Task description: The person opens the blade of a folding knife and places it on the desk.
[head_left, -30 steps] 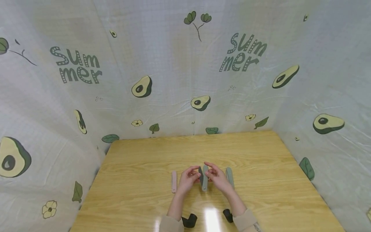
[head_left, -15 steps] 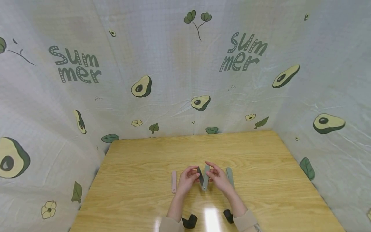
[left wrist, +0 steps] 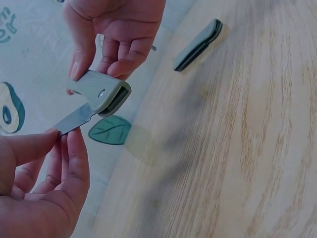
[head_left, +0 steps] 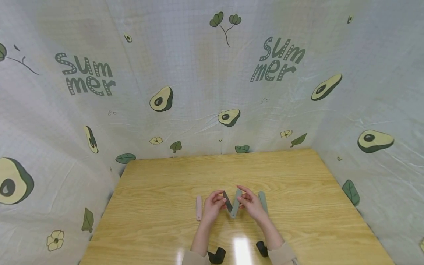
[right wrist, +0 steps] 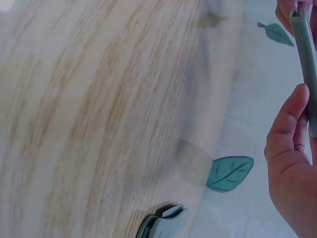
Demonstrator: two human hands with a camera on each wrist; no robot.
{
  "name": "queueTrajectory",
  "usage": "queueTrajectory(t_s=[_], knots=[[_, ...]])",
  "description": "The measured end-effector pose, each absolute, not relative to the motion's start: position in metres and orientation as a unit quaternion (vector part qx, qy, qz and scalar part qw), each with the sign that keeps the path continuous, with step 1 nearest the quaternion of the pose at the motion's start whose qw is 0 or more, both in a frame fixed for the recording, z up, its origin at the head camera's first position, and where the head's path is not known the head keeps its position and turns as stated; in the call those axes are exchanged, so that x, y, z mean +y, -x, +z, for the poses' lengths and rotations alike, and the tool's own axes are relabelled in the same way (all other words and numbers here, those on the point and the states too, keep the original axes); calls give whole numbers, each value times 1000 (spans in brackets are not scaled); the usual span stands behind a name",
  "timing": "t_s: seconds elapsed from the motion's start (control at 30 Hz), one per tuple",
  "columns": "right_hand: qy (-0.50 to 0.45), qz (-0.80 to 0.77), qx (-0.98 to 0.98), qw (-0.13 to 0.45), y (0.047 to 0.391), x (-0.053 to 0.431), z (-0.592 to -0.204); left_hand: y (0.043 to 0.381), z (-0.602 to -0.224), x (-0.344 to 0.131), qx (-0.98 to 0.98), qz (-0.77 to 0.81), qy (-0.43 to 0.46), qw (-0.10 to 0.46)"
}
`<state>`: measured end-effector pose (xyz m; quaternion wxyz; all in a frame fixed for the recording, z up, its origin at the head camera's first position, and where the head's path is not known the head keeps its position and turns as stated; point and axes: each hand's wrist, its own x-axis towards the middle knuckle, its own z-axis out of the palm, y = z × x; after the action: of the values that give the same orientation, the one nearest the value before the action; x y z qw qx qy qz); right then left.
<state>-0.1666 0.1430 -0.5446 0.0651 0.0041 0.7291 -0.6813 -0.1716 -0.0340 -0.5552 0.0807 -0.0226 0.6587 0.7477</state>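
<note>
A folding knife with a grey-green handle [head_left: 236,203] is held above the table, half unfolded, so blade and handle make a V in the head view. My left hand [head_left: 212,207] pinches the steel blade [left wrist: 77,120] between thumb and fingers. On the other side, my right hand [head_left: 252,208] grips the handle, thumb on one face and fingers behind. A second green folding knife [left wrist: 198,45], folded, lies on the table just right of my right hand. To the left of my left hand lies a slim pink folding knife [head_left: 199,208], also folded.
The wooden table [head_left: 159,184] stands against a white cloth backdrop [head_left: 198,73] printed with avocados, leaves and lettering. Dark camera pieces [head_left: 216,255] show near both wrists. A bright reflection falls on the table's front part.
The blade and handle have swung wider apart at the pivot. My left hand has shifted slightly left, my right hand slightly right. The two knives on the table have stayed put.
</note>
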Motion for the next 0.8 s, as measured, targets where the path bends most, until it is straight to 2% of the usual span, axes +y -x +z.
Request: queueTrajectory(t_s=[0.8], knots=[[-37,-717,695,35,162,149,-550,168,-555,-39,633,770,19,69]])
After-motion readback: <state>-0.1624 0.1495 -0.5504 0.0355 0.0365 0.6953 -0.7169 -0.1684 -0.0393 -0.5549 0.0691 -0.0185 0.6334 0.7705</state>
